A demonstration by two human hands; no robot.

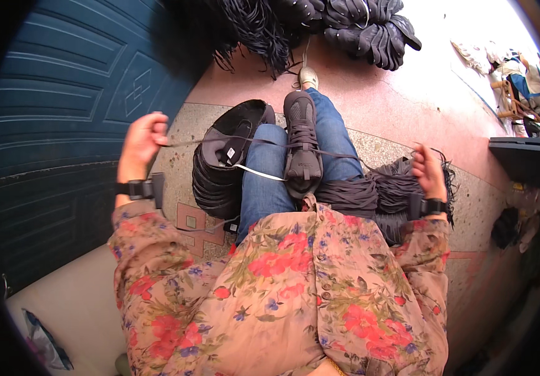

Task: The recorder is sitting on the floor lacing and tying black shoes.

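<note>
1. Pink and speckled floor (402, 113) lay beside a dark blue panelled door (63, 94) in the head view
2. Grey shoe (301, 135) rested between the person's jeans-clad thighs, toe pointing away, its dark lace (339, 154) stretched out to both sides
3. Left hand (145, 144) was clenched on one lace end, well out from the shoe
4. Right hand (430, 172) pinched the opposite end, near bundled dark strands (348, 195)
5. Nested black shoe parts (213, 188) stood just beside the left knee
</note>
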